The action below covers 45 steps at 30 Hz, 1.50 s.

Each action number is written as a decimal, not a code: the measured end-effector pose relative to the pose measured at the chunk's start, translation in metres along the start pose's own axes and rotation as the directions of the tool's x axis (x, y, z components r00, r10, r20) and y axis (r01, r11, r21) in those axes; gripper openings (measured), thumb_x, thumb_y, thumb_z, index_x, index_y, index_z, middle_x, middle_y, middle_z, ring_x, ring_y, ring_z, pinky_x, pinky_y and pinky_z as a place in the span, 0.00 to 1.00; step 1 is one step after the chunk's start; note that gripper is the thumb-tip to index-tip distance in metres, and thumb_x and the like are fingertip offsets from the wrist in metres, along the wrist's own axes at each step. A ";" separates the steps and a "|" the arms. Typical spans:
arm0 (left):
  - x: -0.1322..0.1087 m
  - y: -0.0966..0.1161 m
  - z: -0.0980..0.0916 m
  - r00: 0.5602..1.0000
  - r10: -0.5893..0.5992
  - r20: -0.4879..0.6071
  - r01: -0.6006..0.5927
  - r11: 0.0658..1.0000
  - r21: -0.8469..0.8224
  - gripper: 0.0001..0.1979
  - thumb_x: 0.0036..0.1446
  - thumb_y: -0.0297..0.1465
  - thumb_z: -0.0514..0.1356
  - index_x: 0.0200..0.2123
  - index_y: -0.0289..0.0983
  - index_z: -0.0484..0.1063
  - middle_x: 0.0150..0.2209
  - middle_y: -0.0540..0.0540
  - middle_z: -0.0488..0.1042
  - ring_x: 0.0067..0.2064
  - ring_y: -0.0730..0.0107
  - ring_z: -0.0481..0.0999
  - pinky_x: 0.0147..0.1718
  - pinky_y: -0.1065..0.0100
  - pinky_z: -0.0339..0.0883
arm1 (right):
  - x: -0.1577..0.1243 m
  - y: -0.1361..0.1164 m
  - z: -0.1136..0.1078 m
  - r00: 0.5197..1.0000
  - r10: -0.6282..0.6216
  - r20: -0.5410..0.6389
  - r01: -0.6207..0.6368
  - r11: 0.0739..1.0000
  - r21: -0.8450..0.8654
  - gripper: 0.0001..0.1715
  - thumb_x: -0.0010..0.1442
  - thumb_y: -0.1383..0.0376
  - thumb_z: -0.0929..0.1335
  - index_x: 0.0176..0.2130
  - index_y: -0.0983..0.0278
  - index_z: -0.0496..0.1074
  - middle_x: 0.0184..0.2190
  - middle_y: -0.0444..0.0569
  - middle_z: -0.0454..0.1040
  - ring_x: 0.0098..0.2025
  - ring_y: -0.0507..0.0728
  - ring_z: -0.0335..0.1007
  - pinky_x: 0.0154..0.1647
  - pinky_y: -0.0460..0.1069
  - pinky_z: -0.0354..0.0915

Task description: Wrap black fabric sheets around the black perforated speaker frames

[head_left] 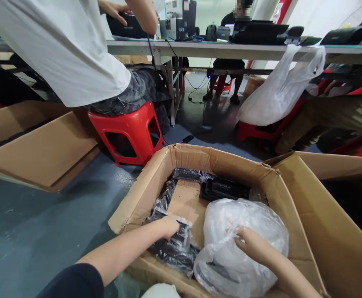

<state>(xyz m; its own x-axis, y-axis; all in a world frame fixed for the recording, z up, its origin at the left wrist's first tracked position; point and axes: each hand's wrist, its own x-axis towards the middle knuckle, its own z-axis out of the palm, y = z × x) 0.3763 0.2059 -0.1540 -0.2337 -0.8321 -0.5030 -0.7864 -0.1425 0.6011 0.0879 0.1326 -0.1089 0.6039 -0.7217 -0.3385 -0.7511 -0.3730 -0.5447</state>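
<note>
Blue-grey floor (44,215) gives way to an open cardboard box (221,159), where the left hand (165,229) curls its fingers over black plastic-wrapped goods (173,248) and the right hand (254,246) pinches a clear plastic bag (246,219) tight.

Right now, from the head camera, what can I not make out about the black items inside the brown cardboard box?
Head view only:
Black item: its shape, hidden by black plastic wrap and the left hand.
Dark object inside the clear plastic bag: hidden by cloudy, wrinkled plastic and the right hand.
Floor of the brown cardboard box: hidden by the packages.
</note>
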 end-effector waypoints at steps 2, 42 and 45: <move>-0.002 0.000 -0.007 1.000 0.019 0.004 -0.019 1.000 0.016 0.19 0.19 0.21 0.67 0.05 0.39 0.57 0.09 0.53 0.61 0.25 0.57 0.71 0.34 0.59 0.63 | -0.008 -0.006 -0.007 0.999 0.047 -0.003 -0.047 0.991 -0.126 0.12 0.47 0.70 0.62 0.31 0.64 0.74 0.33 0.55 0.76 0.34 0.61 0.71 0.35 0.52 0.62; -0.018 0.056 -0.077 0.785 0.165 -0.598 -0.395 0.877 -0.275 0.11 0.49 0.29 0.54 0.29 0.44 0.77 0.33 0.45 0.77 0.49 0.56 0.64 0.51 0.59 0.54 | 0.089 -0.047 0.064 0.982 -0.185 -0.049 0.134 0.481 0.867 0.39 0.32 0.55 0.75 0.45 0.62 0.66 0.45 0.49 0.71 0.49 0.63 0.63 0.52 0.56 0.56; -0.011 0.052 -0.065 0.840 0.136 -0.525 -0.329 0.897 -0.295 0.12 0.44 0.24 0.54 0.26 0.42 0.77 0.33 0.45 0.76 0.44 0.58 0.69 0.46 0.62 0.58 | 0.091 -0.041 0.067 0.985 -0.167 -0.035 0.116 0.509 0.853 0.33 0.30 0.59 0.75 0.39 0.61 0.68 0.37 0.45 0.73 0.44 0.63 0.67 0.47 0.56 0.60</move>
<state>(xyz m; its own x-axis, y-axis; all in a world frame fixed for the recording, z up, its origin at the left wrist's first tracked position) 0.3755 0.1732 -0.0769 -0.0026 -0.9999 -0.0149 -0.4597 -0.0120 0.8880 0.1916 0.1211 -0.1685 0.7109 -0.6693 -0.2161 -0.0846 0.2236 -0.9710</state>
